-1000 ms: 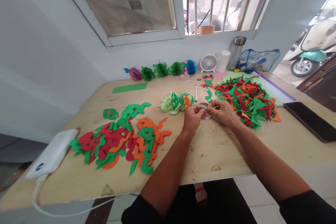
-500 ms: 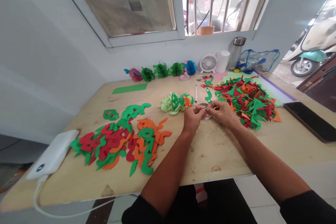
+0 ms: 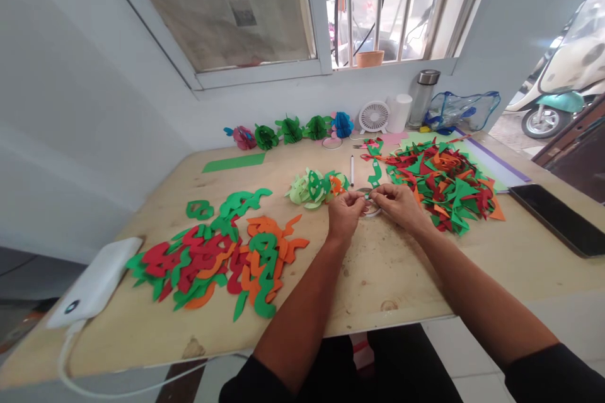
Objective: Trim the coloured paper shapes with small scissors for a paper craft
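Note:
My left hand [image 3: 346, 217] and my right hand [image 3: 401, 206] meet fingertip to fingertip, both closed in a pinch. A tiny pale, greenish bit shows between the fingertips, too small to name. Under the fingers lies a ring that looks like a roll of tape [image 3: 373, 213], partly hidden by the hands. Just beyond the right fingers is a green wavy paper piece [image 3: 375, 171] with light patches on it. Left of the hands sits a small heap of pale green, green and orange paper cutouts [image 3: 305, 191]. A white pen [image 3: 352, 170] lies behind the hands.
Red, orange and green scraps [image 3: 449, 182] heap up at right, beside a phone [image 3: 560, 217]. Wavy cutouts [image 3: 203, 252] cover the left, near a white power bank [image 3: 97, 280] with a cable. Folded paper figures [image 3: 290, 129], a fan [image 3: 374, 118] and a bottle [image 3: 423, 99] line the wall.
The joined fingertips have shifted very slightly left and down, and the bit between them shows a little more. The view has tilted slightly; the things on the table stay put.

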Available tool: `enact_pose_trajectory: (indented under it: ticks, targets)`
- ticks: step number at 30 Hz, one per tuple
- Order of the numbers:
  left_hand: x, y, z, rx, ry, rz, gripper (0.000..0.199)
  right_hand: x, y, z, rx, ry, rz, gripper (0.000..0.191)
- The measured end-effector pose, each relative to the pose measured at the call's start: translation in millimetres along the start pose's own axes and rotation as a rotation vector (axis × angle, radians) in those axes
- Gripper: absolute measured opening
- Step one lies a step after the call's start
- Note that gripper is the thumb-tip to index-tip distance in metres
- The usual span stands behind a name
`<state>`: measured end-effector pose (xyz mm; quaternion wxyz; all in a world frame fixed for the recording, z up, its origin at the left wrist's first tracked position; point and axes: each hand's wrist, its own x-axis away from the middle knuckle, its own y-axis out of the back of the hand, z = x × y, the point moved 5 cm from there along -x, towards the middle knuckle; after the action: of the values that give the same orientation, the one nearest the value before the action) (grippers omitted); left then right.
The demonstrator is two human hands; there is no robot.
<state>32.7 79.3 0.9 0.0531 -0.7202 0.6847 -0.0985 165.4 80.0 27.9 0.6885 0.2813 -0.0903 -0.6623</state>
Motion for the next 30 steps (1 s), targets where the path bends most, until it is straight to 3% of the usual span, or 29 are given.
enact_pose_trajectory:
  ticks: [6,14,30]
  targets:
    - [0,1.4,-1,0.004,-0.001,-0.006,0.007,1,2,2,-0.025,-0.005,-0.031,0.025]
    - [0,3.3,-2,0.035,0.023,-0.027,0.009,-1,9,-8,-0.173,-0.062,-0.171,0.017]
    - [0,-1.3,0,0.007,0.024,0.053,0.022,-2,5,-9,-0.235,-0.043,-0.169,0.019]
